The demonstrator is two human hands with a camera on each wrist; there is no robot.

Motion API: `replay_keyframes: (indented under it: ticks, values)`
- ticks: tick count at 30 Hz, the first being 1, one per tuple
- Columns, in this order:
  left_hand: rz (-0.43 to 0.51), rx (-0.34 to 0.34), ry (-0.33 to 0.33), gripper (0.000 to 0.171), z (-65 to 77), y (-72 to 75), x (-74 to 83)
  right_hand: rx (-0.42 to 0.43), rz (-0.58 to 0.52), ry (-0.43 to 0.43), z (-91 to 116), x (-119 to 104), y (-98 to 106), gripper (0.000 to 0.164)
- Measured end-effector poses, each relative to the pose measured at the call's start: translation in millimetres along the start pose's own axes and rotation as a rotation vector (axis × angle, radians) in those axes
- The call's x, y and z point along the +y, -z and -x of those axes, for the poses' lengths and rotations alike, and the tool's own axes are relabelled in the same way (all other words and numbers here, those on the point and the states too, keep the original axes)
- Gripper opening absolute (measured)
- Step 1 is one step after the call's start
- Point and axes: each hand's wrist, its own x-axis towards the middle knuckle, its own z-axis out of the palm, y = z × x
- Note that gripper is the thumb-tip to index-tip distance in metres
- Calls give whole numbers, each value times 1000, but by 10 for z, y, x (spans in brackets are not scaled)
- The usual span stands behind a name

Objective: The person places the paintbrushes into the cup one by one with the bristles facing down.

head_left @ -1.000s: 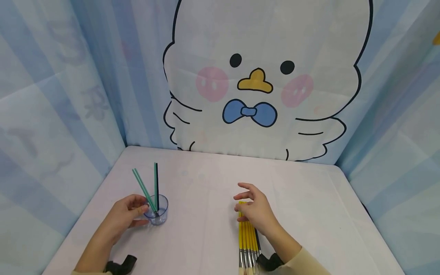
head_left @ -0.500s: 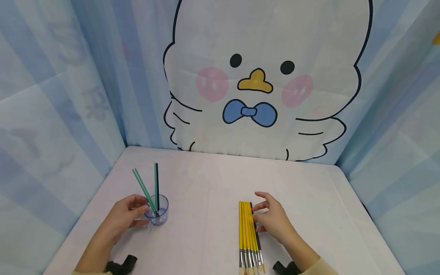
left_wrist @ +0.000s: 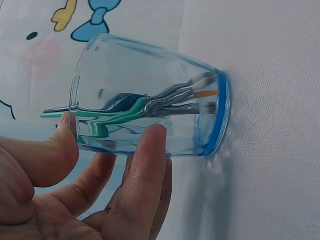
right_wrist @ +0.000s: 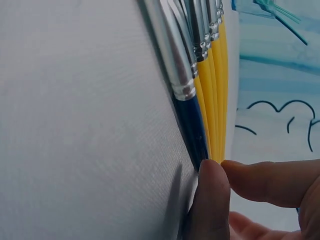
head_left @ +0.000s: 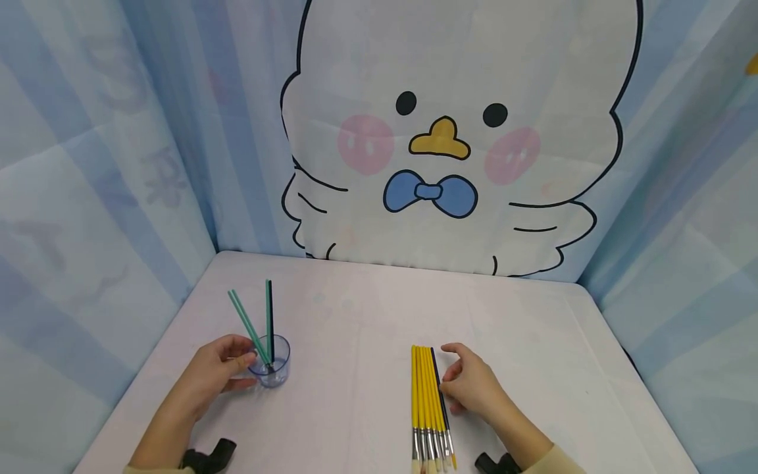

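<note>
A clear bluish plastic cup [head_left: 278, 372] stands on the table at left, my left hand [head_left: 216, 368] holding its near side. In the left wrist view, the thumb [left_wrist: 65, 150] is at the rim and the fingertips lie along the cup's wall. Several slim paintbrushes [left_wrist: 172, 102] stand in it bristles down, with green and dark handles. Right of centre, yellow-handled paintbrushes [head_left: 422, 388] lie in a row, bristles toward me. A dark blue paintbrush [right_wrist: 190, 125] lies along the row's right side. My right hand [head_left: 474, 388] has bent fingers, thumb and index fingertips right at its handle.
The white cloth-covered table [head_left: 349, 316] stretches back to a curtain [head_left: 254, 164] printed with a cartoon chick. Blue-striped curtains close in both sides. A black wrist mount [head_left: 210, 455] shows at my left wrist, another [head_left: 497, 464] at my right.
My right hand has moved right, off the yellow paintbrushes to beside the dark blue one, then slightly toward me with its fingers drawn in. My left hand and the cup have stayed put.
</note>
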Motion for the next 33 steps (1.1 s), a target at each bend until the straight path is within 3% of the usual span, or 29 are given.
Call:
replay_keyframes:
  ticks: [17, 33]
  values:
    - [5, -12, 2, 36, 1, 12, 9, 5, 237, 19, -1, -48, -46, 57]
    - [3, -2, 8, 36, -15, 14, -13, 15, 275, 23, 24, -91, -87, 62]
